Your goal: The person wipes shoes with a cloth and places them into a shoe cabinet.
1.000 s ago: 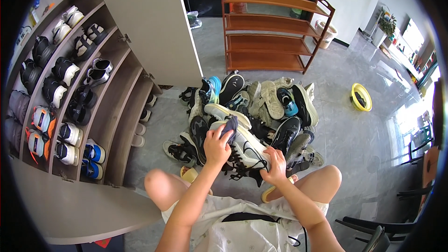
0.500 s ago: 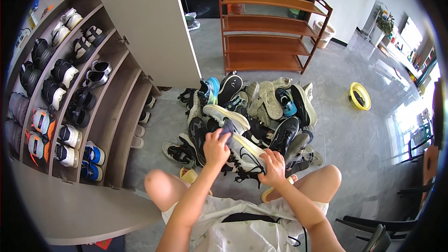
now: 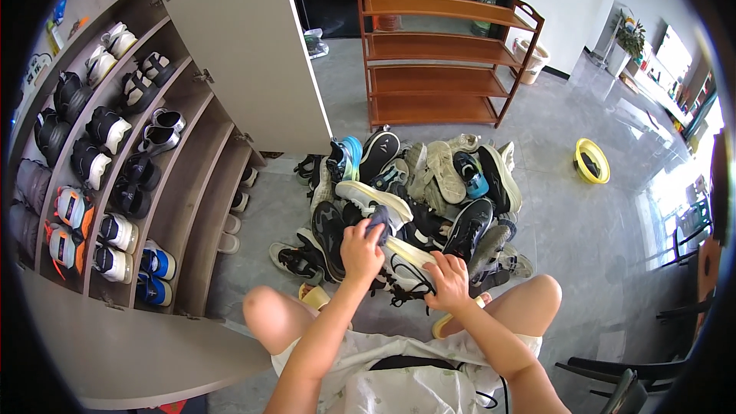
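Note:
Between my knees I hold a white sneaker (image 3: 405, 270) with black trim and laces, its pale sole edge facing up. My right hand (image 3: 448, 282) is closed on one end of it. At the other end, my left hand (image 3: 363, 253) grips a dark blue-grey cloth (image 3: 379, 219) close against the sole edge; the fingertips are partly hidden by the cloth. Just beyond lies a white shoe with a cream sole (image 3: 376, 201), on a heap of mixed shoes. A black sneaker (image 3: 468, 228) rests right of my hands, and another dark shoe (image 3: 328, 231) lies to the left.
At left stands an open shoe cabinet (image 3: 180, 218) with pairs on its shelves and its door (image 3: 238, 46) swung out. A brown wooden rack (image 3: 437, 47) stands behind the heap. On the grey floor at right is a yellow basin (image 3: 602, 165) with something dark inside.
The view has tilted slightly, so the rack and heap sit a little lower. My left hand and the cloth have shifted slightly right along the sneaker; my right hand keeps its hold.

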Demonstrator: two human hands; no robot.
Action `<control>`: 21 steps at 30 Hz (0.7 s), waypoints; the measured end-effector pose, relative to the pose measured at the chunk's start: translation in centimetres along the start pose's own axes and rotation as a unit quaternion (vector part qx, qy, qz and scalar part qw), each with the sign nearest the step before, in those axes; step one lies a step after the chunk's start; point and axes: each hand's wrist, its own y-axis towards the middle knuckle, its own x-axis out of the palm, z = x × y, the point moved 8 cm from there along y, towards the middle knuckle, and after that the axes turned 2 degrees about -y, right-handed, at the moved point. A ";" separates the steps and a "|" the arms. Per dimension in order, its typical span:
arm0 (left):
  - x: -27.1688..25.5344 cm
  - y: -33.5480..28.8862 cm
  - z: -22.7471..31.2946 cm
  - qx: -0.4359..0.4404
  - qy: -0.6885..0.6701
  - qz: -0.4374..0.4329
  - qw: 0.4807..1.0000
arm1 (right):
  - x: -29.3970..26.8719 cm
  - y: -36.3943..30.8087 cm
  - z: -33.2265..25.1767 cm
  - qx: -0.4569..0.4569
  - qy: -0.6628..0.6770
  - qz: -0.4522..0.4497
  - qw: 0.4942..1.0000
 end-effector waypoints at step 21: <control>-2.9 -0.9 0.3 0.032 -0.084 0.045 0.995 | -0.8 -2.7 2.9 0.130 0.111 0.048 0.984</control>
